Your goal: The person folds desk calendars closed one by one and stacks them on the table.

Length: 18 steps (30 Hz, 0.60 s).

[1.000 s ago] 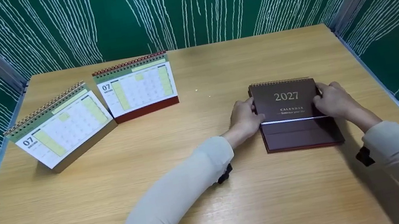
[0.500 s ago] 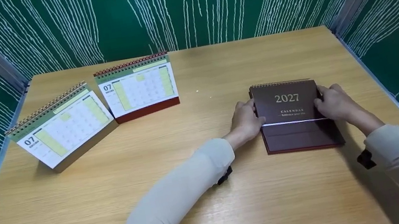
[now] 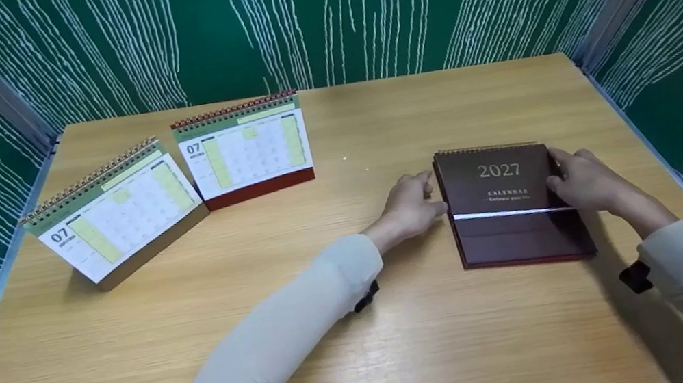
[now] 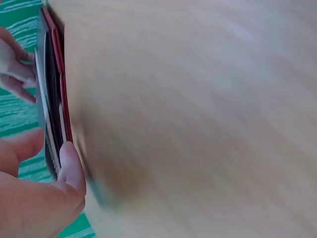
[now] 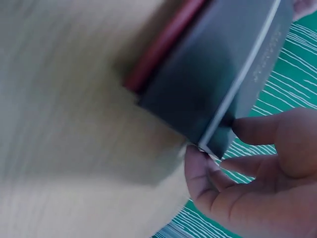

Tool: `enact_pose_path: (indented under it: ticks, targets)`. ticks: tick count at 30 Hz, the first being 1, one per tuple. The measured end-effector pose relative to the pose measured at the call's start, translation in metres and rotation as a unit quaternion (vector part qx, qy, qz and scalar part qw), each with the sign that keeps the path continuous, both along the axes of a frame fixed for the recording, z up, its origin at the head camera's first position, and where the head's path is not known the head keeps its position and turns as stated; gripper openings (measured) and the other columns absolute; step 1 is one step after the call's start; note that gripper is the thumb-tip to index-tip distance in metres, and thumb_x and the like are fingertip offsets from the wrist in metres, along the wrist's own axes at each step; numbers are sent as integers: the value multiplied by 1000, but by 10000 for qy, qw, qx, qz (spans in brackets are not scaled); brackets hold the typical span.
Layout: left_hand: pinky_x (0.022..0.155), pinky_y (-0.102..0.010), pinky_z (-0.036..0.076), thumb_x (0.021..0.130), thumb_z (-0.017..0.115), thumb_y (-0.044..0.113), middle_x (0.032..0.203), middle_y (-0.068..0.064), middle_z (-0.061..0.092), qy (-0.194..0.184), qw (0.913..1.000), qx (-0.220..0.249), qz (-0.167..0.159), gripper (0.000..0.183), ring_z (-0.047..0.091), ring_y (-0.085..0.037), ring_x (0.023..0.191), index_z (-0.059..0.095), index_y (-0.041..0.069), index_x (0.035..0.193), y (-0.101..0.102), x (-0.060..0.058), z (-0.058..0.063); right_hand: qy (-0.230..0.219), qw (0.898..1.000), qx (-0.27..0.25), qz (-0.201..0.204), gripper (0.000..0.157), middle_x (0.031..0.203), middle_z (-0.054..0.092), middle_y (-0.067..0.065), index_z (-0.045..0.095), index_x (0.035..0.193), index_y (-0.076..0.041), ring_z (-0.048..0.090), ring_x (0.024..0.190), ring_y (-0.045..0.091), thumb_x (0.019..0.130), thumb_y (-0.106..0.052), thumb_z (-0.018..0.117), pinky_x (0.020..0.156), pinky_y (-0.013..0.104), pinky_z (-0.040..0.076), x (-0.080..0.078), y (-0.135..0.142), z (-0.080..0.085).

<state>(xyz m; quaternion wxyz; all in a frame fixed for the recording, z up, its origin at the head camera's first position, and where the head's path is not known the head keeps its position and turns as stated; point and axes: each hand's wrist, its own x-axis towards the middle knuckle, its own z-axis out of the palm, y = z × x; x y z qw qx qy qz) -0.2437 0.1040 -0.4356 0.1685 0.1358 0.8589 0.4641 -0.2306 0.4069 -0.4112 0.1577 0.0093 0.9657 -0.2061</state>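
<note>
A dark brown desk calendar [image 3: 498,182] marked "2027" lies low on the table at the right, its spiral binding on the far side and a red edge at its base. My right hand [image 3: 589,179] pinches its right side; in the right wrist view the thumb [image 5: 252,130] lies on the cover and fingers reach the edge. My left hand [image 3: 408,208] is beside the left edge with thumb and fingers spread apart. In the left wrist view a fingertip [image 4: 69,156] is right at the calendar's layered side [image 4: 53,84].
Two spiral desk calendars stand upright at the back left, both showing "07". One has a brown base [image 3: 157,251], the other a red base [image 3: 261,188], and their near corners meet. Green walls with white streaks enclose the wooden table [image 3: 312,349] at the back and sides.
My left hand has loosened from the calendar's left side and drawn slightly left. My right hand keeps its pinch. The head view has shifted a little.
</note>
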Motion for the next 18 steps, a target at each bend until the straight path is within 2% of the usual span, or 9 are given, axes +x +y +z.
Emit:
enact_pose_path:
  ticks: [4, 8, 14, 18]
  targets:
    - [102, -25, 53, 101, 71, 11, 135, -12, 59, -92, 9997, 190, -88, 69, 60, -21, 120, 41, 6, 163, -28, -3, 5, -19, 10000, -88, -15, 69, 152, 18, 50, 4, 163, 13, 37, 129, 58, 111, -12, 40, 109, 73, 38, 2, -2, 10]
    - [101, -26, 54, 103, 69, 12, 139, -13, 59, 142, 9995, 77, -262, 64, 63, -23, 121, 44, 7, 162, -56, -4, 12, 9, 9997, -224, -57, 73, 158, 11, 49, 3, 165, 9, 26, 142, 66, 111, -19, 43, 115, 78, 26, 4, -8, 18]
    - [84, -27, 60, 102, 66, 9, 141, -15, 58, 377, 9988, 106, -281, 63, 63, -24, 114, 45, 8, 161, -95, -1, 25, 714, 9974, -123, -18, 72, 161, 15, 44, 17, 166, 6, 16, 147, 65, 109, -20, 51, 113, 81, 25, 7, -20, 24]
    - [92, -30, 59, 100, 67, 8, 142, -14, 58, 641, 9979, -9, -109, 63, 64, -24, 115, 47, 8, 160, -123, 2, 33, 1119, 9937, -56, 38, 70, 162, 20, 41, 23, 166, 5, 17, 147, 62, 109, -20, 54, 113, 80, 26, 6, -30, 29]
